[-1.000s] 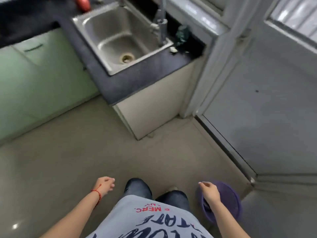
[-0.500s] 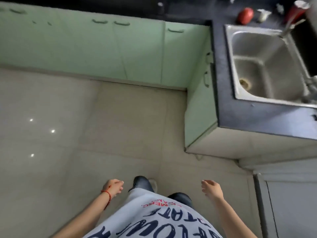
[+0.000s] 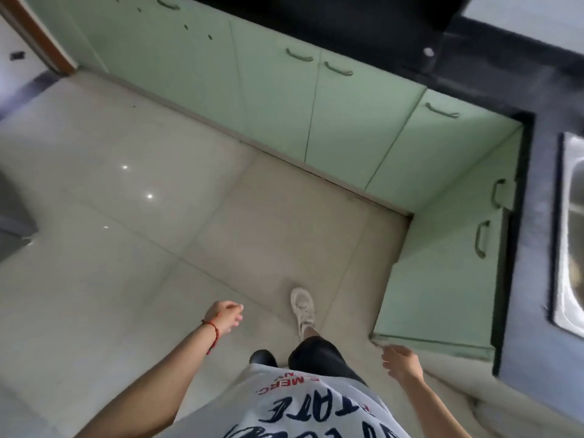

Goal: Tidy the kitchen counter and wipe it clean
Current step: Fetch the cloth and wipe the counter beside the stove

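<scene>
Pale, glossy floor tiles (image 3: 132, 248) fill most of what I see, with small bright light reflections on them away from the cabinets. Taking the dark kitchen counter (image 3: 537, 99) as my landmark: it runs in an L along the top and right edges of the view, and a row of light green cabinet doors (image 3: 278, 99) with curved handles sits directly beneath it, turning the corner with it. Set into the counter's right-hand run is a steel sink (image 3: 572, 235), only partly inside the view. On the far stretch of the counter, near its corner, I make out one small pale round object (image 3: 428, 52), too blurred to identify.

Both hands hang over the floor, apart from the counter and touching nothing. My left hand (image 3: 224, 316), the farther one from the counter, carries a red string bracelet (image 3: 212, 327) at the wrist; its fingers are loosely curled and it holds nothing. My right hand (image 3: 400, 361) hovers close to the bottom corner of the cabinet under the sink, fingers relaxed and slightly spread, also holding nothing.

Between the hands, a white sneaker (image 3: 302, 308) is planted on the tiles, toe pointing toward the counter's far run, below a dark trouser leg and a grey printed shirt (image 3: 303, 409). Farthest from the counter, a brown door frame (image 3: 38, 39) crosses the upper left corner.
</scene>
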`<state>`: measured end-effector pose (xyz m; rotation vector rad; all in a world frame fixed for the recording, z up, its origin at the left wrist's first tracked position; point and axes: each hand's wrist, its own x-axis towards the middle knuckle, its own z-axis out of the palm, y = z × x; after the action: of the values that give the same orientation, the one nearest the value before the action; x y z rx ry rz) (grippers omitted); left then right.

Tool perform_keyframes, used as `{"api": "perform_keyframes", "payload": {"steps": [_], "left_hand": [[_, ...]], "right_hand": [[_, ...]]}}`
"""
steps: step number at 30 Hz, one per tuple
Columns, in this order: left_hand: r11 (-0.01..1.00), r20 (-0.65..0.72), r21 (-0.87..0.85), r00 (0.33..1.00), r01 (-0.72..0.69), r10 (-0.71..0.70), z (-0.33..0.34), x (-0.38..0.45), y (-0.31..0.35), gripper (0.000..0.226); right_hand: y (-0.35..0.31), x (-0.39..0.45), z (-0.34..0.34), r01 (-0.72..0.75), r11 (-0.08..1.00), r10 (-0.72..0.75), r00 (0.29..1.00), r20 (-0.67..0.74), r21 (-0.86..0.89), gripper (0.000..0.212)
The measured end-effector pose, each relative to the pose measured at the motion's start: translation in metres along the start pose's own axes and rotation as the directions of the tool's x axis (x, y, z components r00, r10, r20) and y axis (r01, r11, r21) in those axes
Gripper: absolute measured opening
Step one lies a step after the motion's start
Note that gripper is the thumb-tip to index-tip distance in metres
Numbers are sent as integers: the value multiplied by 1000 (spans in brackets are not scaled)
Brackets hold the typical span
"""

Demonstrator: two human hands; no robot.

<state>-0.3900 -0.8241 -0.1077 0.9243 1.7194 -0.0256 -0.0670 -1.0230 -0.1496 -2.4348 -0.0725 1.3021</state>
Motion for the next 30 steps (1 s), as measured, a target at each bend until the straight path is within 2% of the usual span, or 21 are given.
{"api": "perform_keyframes", "payload": {"steps": [3,7,13,18,23,27,30], "left_hand": [[997,-58,-69,998,22,-26,-14,17,29,18],[973,-127,-226,988,54,-85,-38,28,53,24],[836,-120,-527,961,152,-250,-60,41,60,15],[754,-128,-624,926,205,-357,-77,61,57,11],[672,-113,-700,893,240,-436,-118,110,67,13],[637,-89,-725,882,261,-463,-173,158,98,13],[652,-91,-717,895,246,-437,-223,190,139,15]], "right_hand": [[-57,27,2,11,1000,-10,999,34,-16,10],[-145,61,10,56,991,-42,993,110,-124,14],[-296,100,56,231,920,-163,960,228,-316,20],[-411,95,131,393,861,-257,885,388,-324,24],[-506,93,210,467,812,-297,847,440,-350,34],[-566,88,254,485,779,-290,840,459,-396,21],[-600,95,276,499,745,-294,841,454,-442,15]]}}
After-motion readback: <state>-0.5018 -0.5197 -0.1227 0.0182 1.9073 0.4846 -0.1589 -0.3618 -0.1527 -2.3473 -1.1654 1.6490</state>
